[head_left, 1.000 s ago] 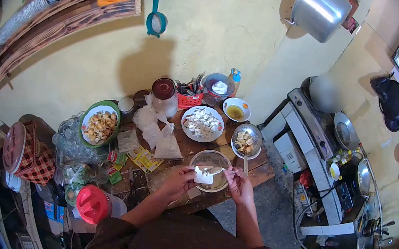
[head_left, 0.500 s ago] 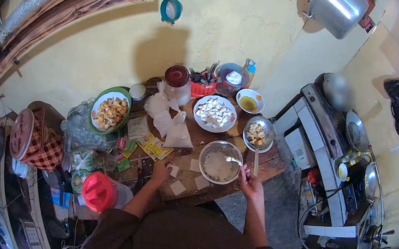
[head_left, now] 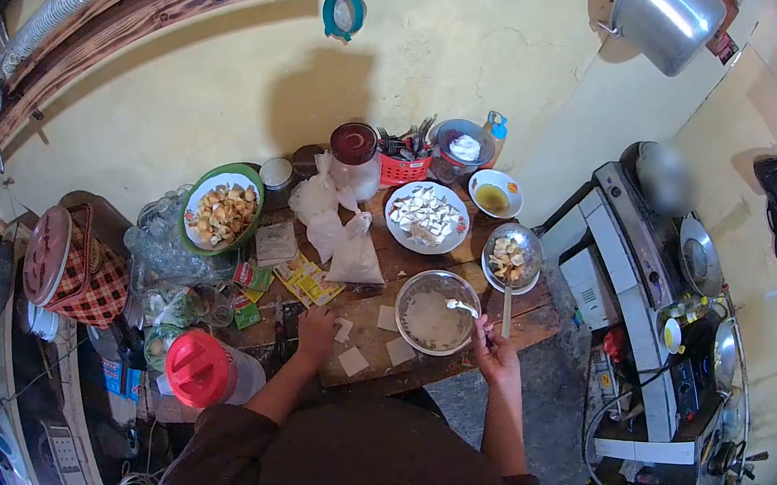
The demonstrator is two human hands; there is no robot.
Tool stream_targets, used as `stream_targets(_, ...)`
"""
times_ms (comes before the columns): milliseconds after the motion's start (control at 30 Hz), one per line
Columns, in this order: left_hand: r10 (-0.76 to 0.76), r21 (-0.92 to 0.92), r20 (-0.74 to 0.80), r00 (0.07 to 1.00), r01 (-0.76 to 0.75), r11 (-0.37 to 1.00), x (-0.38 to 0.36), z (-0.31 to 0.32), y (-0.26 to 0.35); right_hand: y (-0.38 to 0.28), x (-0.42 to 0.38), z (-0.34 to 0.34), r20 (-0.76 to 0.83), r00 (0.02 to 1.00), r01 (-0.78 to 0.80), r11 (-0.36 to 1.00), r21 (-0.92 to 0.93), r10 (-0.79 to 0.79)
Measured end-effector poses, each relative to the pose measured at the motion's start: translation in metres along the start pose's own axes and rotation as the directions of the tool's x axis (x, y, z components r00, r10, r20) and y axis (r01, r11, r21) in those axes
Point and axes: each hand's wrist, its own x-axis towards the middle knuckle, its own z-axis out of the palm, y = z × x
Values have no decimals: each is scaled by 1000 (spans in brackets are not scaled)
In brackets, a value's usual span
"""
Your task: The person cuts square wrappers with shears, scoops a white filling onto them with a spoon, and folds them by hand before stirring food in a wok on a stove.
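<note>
My right hand point(head_left: 494, 355) is closed on a spoon point(head_left: 465, 308), its tip coated white, held over a metal bowl point(head_left: 401, 315). Pale, cloudy contents lie inside that bowl. My left hand point(head_left: 316, 333) rests on the wooden table, fingers down, with nothing visible in it. Thin white squares point(head_left: 353, 362) lie beside it. A slotted ladle point(head_left: 512, 259) with fried pieces rests across a small bowl beyond my right hand. Behind the metal bowl is a plate point(head_left: 392, 231) of white cut pieces.
A green-rimmed bowl point(head_left: 250, 231) of browned pieces stands left. Knotted plastic bags of white powder point(head_left: 357, 260), yellow sachets point(head_left: 307, 283) and a red-lidded jar point(head_left: 354, 145) crowd the middle. A pink-lidded pitcher point(head_left: 202, 373) is near my left forearm. The stove point(head_left: 649, 238) stands right.
The view has shifted slightly, so everything sits a little further right. The spoon stays over the metal bowl in my right hand; my left hand stays on the table.
</note>
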Motion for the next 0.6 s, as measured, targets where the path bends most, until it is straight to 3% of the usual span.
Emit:
stream_targets(67, -26, -18, 42, 999, 27, 999, 1, -8, 5, 0, 0, 0, -4, 1000, -10, 1000, 0, 10)
stream_targets(133, 50, 47, -166, 985, -43, 998, 1, -19, 15, 0, -1, 0, -2, 1000, 18, 999, -39, -18)
stream_targets(267, 102, -100, -198, 975, -124, 987, 17, -46, 34, 3, -7, 2, -11, 998, -68, 992, 104, 70)
stream_targets(300, -73, -439, -71, 995, 35, 898, 23, -59, 48, 6, -10, 2, 29, 995, -94, 994, 54, 92)
stream_targets(333, -194, -699, 112, 975, 216, 682, 28, -69, 60, 10, -13, 2, 65, 991, -118, 993, 3, 117)
stream_targets(367, -189, -699, 111, 976, 212, 682, 31, -71, 68, 14, -15, 1, 98, 987, -123, 989, -84, 131)
stream_targets(433, -115, -892, 222, 968, 249, 377, 39, -76, 85, 27, -19, 4, 92, 988, -104, 979, -173, 122)
stream_targets(467, -113, -894, 218, 969, 245, 376, 40, -88, 99, 36, -21, 5, 82, 990, -88, 961, -261, 113)
stream_targets(533, 25, -903, 428, 903, 429, -37, 38, -116, 124, 49, -26, 7, 105, 991, -49, 944, -326, 87)
stream_targets(567, 28, -904, 425, 905, 426, -38, 38, -127, 131, 51, -28, 8, 126, 984, -71, 925, -372, 126)
stream_targets(600, 81, -863, 475, 877, 481, -155, 38, -135, 136, 54, -31, 9, 144, 976, -91, 904, -418, 165)
